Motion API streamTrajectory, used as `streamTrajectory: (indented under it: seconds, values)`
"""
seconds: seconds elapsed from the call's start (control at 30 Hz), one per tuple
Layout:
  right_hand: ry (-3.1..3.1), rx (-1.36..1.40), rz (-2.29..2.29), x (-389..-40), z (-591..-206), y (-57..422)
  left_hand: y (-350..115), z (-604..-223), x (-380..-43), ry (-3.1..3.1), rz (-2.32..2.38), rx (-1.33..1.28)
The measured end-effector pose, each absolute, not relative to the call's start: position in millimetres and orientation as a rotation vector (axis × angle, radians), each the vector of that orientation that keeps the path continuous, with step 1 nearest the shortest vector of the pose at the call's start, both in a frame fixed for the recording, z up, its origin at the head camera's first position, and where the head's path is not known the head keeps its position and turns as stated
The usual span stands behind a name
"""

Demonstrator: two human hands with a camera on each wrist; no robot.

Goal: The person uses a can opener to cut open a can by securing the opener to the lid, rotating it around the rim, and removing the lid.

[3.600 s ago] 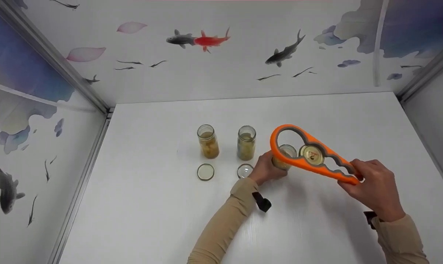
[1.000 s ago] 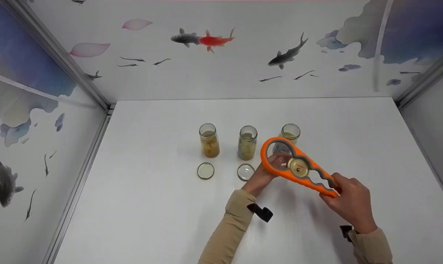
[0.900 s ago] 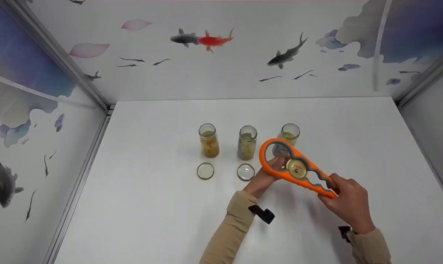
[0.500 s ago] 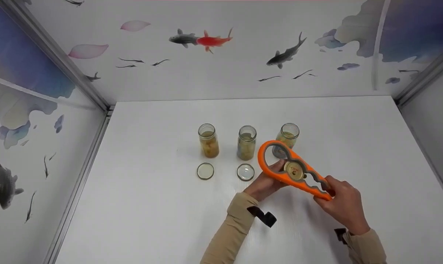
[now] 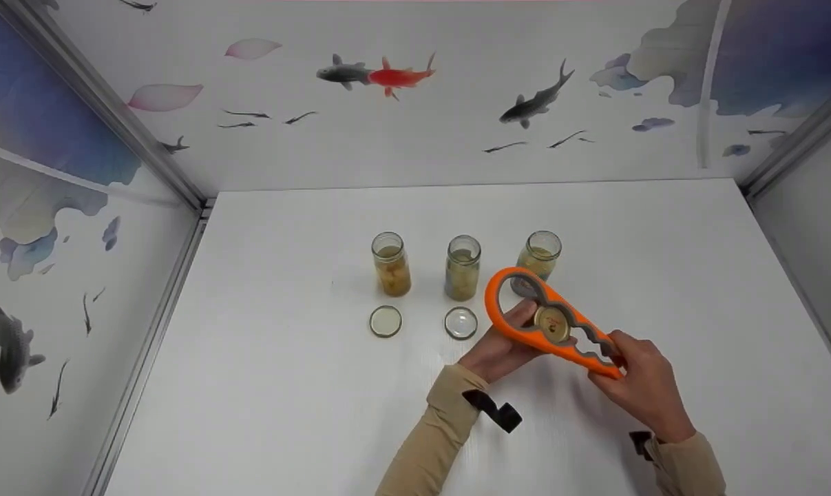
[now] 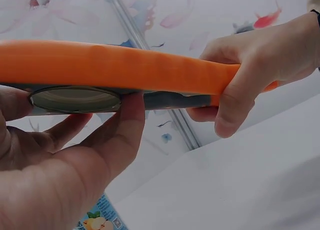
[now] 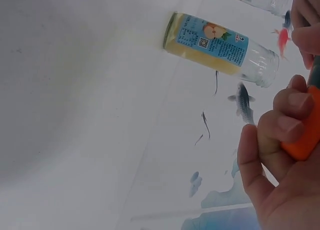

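With curled fingers, my right hand [image 5: 646, 379] grips the handle end of an orange jar opener [image 5: 580, 357] with grey inner edges. A gold jar lid [image 5: 551, 324] sits in one of its rounded gaps. From below, my left hand [image 5: 501, 353] pinches this lid; in the left wrist view its fingertips meet two sides of the lid's rim [image 6: 75, 98], under the opener [image 6: 100, 64]. Behind the opener stands an uncovered glass jar [image 5: 540, 255], partly hidden by it. The right wrist view shows that jar's blue fruit label [image 7: 215, 44].
Two more uncovered glass jars, one with amber contents [image 5: 392, 272] and one with paler contents [image 5: 463, 275], stand left of it. In front of them lie two loose lids, the left lid [image 5: 385, 322] and the middle lid [image 5: 460, 324]. A fish-patterned wall [image 5: 443, 151] rises behind the white table [image 5: 284, 275].
My left hand held the right-hand jar earlier; that jar now stands farther back, released, and the hand is on the lid. The opener has come left and nearer with my right hand.
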State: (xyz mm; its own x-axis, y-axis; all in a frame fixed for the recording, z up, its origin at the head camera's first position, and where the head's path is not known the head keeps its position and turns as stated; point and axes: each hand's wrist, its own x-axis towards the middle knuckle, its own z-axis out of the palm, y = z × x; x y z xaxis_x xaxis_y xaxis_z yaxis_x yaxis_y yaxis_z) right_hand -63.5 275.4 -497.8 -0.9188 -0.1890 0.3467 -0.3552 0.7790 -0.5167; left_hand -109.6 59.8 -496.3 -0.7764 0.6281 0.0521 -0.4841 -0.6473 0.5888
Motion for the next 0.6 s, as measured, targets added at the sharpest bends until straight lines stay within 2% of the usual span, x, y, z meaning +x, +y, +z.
streamTrajectory:
  seconds: [0.4, 0.6]
  values:
    - [-2.622, 0.464, 0.976, -57.2, -502.2, 285.5, 64.5, -502.0, -119.1, 0.947, 2.277, 0.530]
    - [-2.626, 0.440, 0.958, -54.0, -505.8, 290.6, 69.5, -522.2, -126.5, 0.999, 2.247, 0.607]
